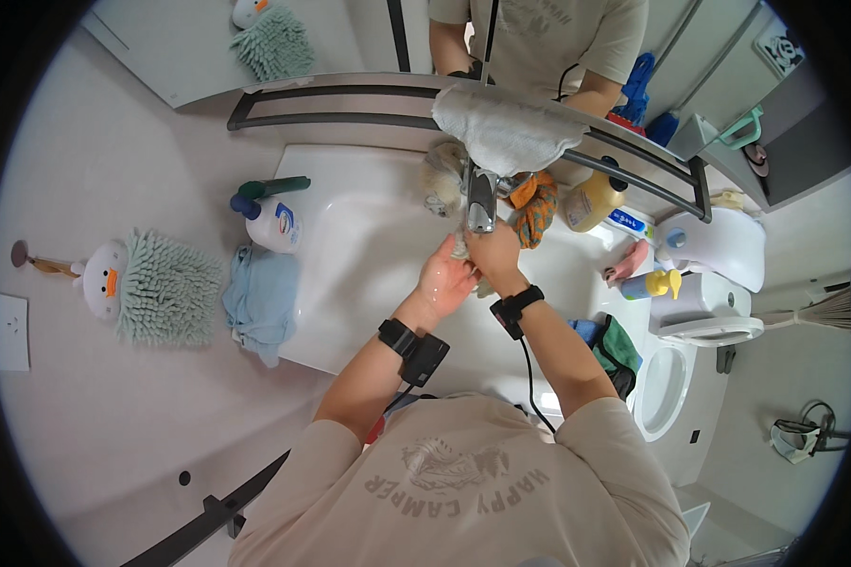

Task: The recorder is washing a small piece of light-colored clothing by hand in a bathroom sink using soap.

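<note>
My left hand, wet and palm up, is below a chrome faucet over the white washbasin. Its fingers are apart and meet my right hand, which is just under the spout with its back to the camera. A pale wet cloth shows between and beneath the hands; which hand holds it is unclear, since the fingers of my right hand are hidden. A beige cloth lies left of the faucet, and an orange patterned cloth lies right of it.
A white towel hangs on the dark rail above the faucet. Left stand a white bottle and a light blue cloth. Right are a yellow bottle, a pump bottle, a pink cloth, green and blue cloths and a toilet.
</note>
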The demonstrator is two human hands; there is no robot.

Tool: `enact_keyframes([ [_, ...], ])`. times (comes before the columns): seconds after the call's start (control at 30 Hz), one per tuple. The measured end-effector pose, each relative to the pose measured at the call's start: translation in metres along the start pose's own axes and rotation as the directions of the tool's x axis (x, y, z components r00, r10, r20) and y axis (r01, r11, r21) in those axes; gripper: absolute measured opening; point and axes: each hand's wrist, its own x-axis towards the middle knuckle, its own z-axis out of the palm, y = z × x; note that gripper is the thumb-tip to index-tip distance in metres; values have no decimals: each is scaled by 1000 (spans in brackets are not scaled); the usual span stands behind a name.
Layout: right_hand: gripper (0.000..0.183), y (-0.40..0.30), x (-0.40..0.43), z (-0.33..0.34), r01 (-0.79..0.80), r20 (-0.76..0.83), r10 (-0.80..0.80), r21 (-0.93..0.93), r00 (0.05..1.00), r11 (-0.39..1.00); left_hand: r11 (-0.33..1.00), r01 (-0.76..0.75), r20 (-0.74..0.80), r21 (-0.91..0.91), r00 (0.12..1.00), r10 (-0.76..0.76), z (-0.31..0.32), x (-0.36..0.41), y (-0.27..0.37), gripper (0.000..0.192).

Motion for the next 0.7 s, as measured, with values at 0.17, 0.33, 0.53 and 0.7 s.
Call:
enact_keyframes([
  [0.17,34,-22,-40,23,186,-12,-186,147,982,972,998,-24,-10,-51,1000,24,-37,-7,19,49],
  [0.33,31,-3,-23,18,111,20,-111,11,994,994,992,-17,-132,125,991,34,-4,-8,8,44],
  [0.53,38,45,8,-13,182,19,-182,19,983,983,929,-41,-154,368,982,105,15,-25,25,37],
  [0.7,38,73,10,-48,105,216,-182,324,959,940,818,-200,-114,539,945,306,-3,-34,65,33],
])
